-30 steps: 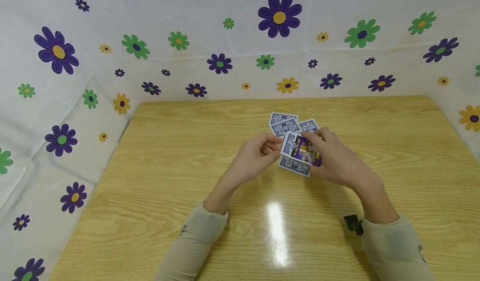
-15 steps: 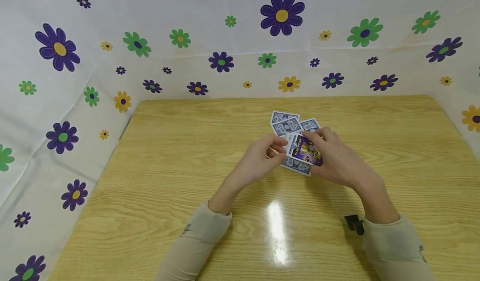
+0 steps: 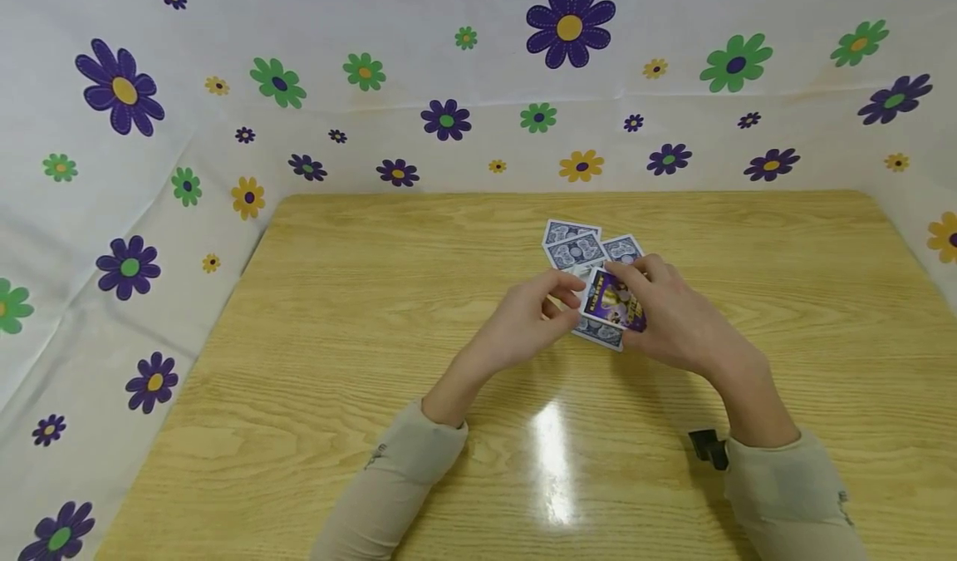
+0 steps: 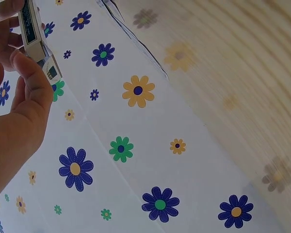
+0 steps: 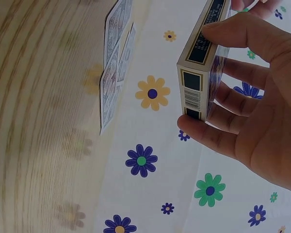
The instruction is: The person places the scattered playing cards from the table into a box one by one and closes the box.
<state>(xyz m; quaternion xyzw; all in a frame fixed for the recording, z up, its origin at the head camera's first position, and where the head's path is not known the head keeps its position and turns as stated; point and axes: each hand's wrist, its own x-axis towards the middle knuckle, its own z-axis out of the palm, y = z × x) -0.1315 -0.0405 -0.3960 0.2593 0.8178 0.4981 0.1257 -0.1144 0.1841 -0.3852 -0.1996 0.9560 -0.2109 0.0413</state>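
Note:
My right hand (image 3: 680, 320) grips a purple playing-card box (image 3: 615, 299) with yellow lettering, tilted above the table. In the right wrist view, its thumb presses the box's narrow side and the fingers lie behind and under the box (image 5: 191, 90). My left hand (image 3: 523, 320) is at the box's left end, its loosely bent fingertips against that end. A white flap or card edge shows there in the left wrist view, too small to tell which. Several blue-backed playing cards (image 3: 576, 251) lie face down beyond the box, and another card (image 3: 600, 333) shows just below it.
The wooden table (image 3: 336, 295) spreads around the hands, with a bright glare spot near its front. A small black object (image 3: 709, 449) is beside the right sleeve. White flowered cloth (image 3: 449, 71) stands along the back and both sides.
The blue-backed card strip jutting from the box's left end has slid right into the box, and my left hand has moved right with it. My right hand has stayed nearly still.

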